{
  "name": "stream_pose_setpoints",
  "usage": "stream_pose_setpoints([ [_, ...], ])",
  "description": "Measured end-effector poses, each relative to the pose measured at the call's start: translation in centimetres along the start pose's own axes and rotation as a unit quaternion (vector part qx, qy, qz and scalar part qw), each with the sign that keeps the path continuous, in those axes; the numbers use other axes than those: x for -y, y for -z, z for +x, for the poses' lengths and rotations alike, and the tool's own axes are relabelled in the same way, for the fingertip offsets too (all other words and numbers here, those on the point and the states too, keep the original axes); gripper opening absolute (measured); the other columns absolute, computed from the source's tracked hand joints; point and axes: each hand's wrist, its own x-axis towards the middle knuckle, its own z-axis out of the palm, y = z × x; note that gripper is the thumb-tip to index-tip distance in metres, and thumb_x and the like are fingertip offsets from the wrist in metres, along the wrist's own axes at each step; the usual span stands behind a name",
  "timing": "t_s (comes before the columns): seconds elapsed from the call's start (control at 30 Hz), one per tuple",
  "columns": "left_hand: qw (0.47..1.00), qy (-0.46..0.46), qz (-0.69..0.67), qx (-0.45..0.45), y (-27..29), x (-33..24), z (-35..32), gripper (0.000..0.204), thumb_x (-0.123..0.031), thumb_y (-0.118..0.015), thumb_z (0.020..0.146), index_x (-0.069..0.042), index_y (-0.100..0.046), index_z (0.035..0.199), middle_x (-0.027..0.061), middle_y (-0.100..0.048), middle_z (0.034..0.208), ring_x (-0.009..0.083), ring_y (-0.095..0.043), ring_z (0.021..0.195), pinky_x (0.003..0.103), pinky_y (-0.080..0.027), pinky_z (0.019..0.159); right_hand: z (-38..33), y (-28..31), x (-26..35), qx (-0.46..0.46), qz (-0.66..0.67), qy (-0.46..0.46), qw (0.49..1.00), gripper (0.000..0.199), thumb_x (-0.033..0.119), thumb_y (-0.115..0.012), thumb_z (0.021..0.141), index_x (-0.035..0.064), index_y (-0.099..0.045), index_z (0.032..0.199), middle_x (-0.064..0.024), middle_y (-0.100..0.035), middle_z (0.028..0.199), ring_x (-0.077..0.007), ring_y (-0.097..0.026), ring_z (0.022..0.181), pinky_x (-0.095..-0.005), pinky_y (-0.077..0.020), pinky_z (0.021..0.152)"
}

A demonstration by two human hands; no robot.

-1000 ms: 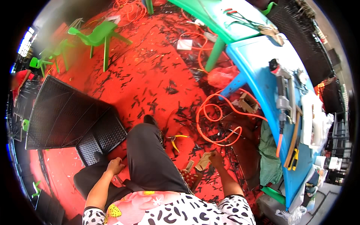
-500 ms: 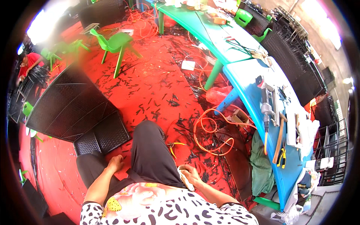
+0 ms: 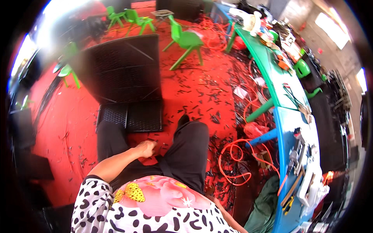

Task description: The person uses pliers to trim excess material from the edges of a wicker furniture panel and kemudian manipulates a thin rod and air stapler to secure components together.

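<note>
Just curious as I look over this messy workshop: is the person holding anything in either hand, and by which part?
It cannot be told. The left hand is curled into a fist between the black-trousered legs, with nothing showing in it. The right hand is out of view.

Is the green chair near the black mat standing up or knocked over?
Standing up. The green chair rests on its legs on the red floor, seat facing upward.

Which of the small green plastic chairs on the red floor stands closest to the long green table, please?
The small green plastic chair beside the large black mesh panel; the other green chairs stand farther back and left of the long green table.
</note>
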Motion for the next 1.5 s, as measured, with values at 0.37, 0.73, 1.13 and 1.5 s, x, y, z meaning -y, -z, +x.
stream_pose_setpoints([
  [0.37, 0.998, 0.051, 0.003, 0.029, -0.2, -0.9, -1.8, 0.029, -0.018, -0.055, 0.069, 0.001, -0.052, 0.09, 0.0233, -0.057, 0.084, 0.0375, -0.055, 0.083, 0.045, -0.043, 0.069, -2.7, 6.3, 8.3, 0.184, 0.027, 0.089, 0.979, 0.02, 0.019, -0.052, 0.072, 0.0059, -0.061, 0.084, -0.0191, -0.06, 0.084, -0.0319, -0.058, 0.075, -0.037, -0.0439, 0.064],
  [0.73, 0.996, 0.086, 0.027, 0.019, -2.5, 1.7, -2.0, 0.025, -0.02, -0.057, 0.068, -0.001, -0.054, 0.085, 0.0225, -0.058, 0.086, 0.0356, -0.056, 0.086, 0.043, -0.044, 0.073, 1.9, 4.4, 12.7, 0.212, -0.406, 0.263, 0.849, 0.021, 0.023, -0.047, 0.072, 0.007, -0.061, 0.068, -0.018, -0.058, 0.065, -0.0323, -0.057, 0.059, -0.0396, -0.0448, 0.053],
  [1.13, 0.996, 0.067, 0.051, 0.026, -2.9, 2.1, -1.5, 0.029, -0.016, -0.055, 0.071, 0.0, -0.052, 0.095, 0.0262, -0.055, 0.089, 0.0381, -0.053, 0.089, 0.044, -0.044, 0.074, 1.9, 5.4, 17.1, 0.107, 0.015, 0.093, 0.99, 0.024, 0.012, -0.061, 0.069, -0.0005, -0.058, 0.089, -0.0104, -0.06, 0.078, -0.0154, -0.058, 0.072, -0.0277, -0.046, 0.064],
  [1.5, 0.998, -0.001, 0.04, -0.04, -3.5, 0.9, -2.1, 0.021, -0.021, -0.054, 0.079, 0.0, -0.055, 0.082, 0.024, -0.055, 0.077, 0.04, -0.053, 0.077, 0.043, -0.042, 0.061, 0.5, 3.3, 12.7, 0.14, 0.028, 0.173, 0.975, 0.016, 0.013, -0.055, 0.076, -0.0013, -0.053, 0.069, -0.0075, -0.048, 0.054, -0.014, -0.047, 0.051, -0.0274, -0.0389, 0.048],
])
